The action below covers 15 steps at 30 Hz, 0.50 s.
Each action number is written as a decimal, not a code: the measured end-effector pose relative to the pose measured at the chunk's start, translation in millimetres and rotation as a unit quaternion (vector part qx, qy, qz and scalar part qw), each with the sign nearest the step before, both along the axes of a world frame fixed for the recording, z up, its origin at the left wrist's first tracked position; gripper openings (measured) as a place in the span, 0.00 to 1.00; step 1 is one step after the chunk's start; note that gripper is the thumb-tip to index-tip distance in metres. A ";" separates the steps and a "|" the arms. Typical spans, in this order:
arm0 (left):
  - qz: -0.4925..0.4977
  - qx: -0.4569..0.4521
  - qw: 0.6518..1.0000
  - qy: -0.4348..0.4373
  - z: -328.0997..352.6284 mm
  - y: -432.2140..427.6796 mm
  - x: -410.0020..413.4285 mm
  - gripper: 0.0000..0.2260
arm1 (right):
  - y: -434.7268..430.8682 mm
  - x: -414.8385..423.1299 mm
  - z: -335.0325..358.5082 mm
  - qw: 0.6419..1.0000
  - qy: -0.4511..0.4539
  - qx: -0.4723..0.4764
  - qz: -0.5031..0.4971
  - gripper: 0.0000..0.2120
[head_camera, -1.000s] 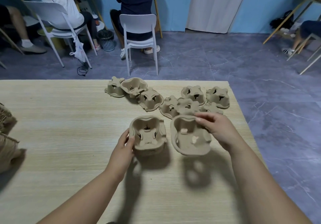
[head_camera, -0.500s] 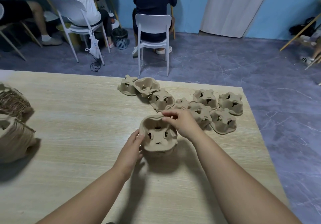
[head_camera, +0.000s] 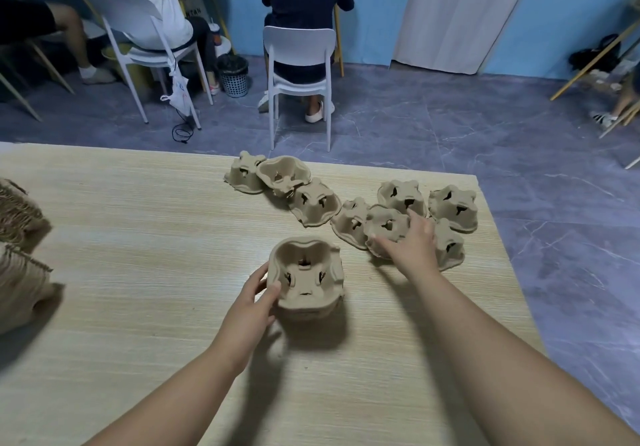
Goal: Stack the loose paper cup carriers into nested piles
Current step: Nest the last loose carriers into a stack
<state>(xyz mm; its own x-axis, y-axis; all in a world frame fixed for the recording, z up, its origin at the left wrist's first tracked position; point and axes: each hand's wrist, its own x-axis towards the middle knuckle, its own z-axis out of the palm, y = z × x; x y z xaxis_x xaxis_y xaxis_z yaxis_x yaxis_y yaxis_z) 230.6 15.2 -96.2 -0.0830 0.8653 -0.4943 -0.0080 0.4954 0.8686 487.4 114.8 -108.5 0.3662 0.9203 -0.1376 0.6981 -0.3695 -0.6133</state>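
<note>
A nested pile of brown paper cup carriers point(head_camera: 306, 277) stands open side up at the middle of the wooden table point(head_camera: 138, 237). My left hand point(head_camera: 254, 302) holds its left rim, thumb on the edge. My right hand point(head_camera: 410, 243) reaches over the loose carriers, fingers spread and touching an upside-down carrier point(head_camera: 384, 225). Several more loose carriers lie around it: one on its left point(head_camera: 349, 218), two behind point(head_camera: 401, 196) point(head_camera: 453, 205), one partly hidden under my hand point(head_camera: 450, 246). Three more sit farther left point(head_camera: 244, 173) point(head_camera: 284, 173) point(head_camera: 313, 205).
Finished stacks of carriers point(head_camera: 17, 244) lie at the table's left edge. The table's right edge runs close beside the loose carriers. Beyond the table, people sit on white chairs point(head_camera: 299, 61) on a grey floor, with a small bin point(head_camera: 233, 76) between them.
My right hand set a carrier into the pile, let go, then moved right onto the loose carriers. My left hand stayed on the pile's rim. The camera view shifted.
</note>
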 end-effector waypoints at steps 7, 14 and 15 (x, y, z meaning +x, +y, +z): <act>-0.002 0.006 1.000 0.004 -0.3 -0.7 -0.1 0.13 | 7.6 -18.0 -2.9 0.983 -0.159 -0.045 0.080 0.45; -0.008 0.003 1.000 0.002 -2.2 0.8 -1.5 0.13 | -7.3 0.5 2.3 0.998 0.035 0.040 0.034 0.39; -0.008 0.001 1.000 0.000 -2.5 1.0 -1.5 0.13 | -12.4 2.7 4.5 0.994 0.098 0.052 0.022 0.39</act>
<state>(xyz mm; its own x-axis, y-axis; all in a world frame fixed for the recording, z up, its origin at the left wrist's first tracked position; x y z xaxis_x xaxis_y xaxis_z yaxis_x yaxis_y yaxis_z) 229.1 16.1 -98.7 -0.0696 0.8679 -0.4918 -0.0011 0.4929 0.8701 490.0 102.4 -104.0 0.3012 0.9475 -0.1068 0.5749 -0.2698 -0.7724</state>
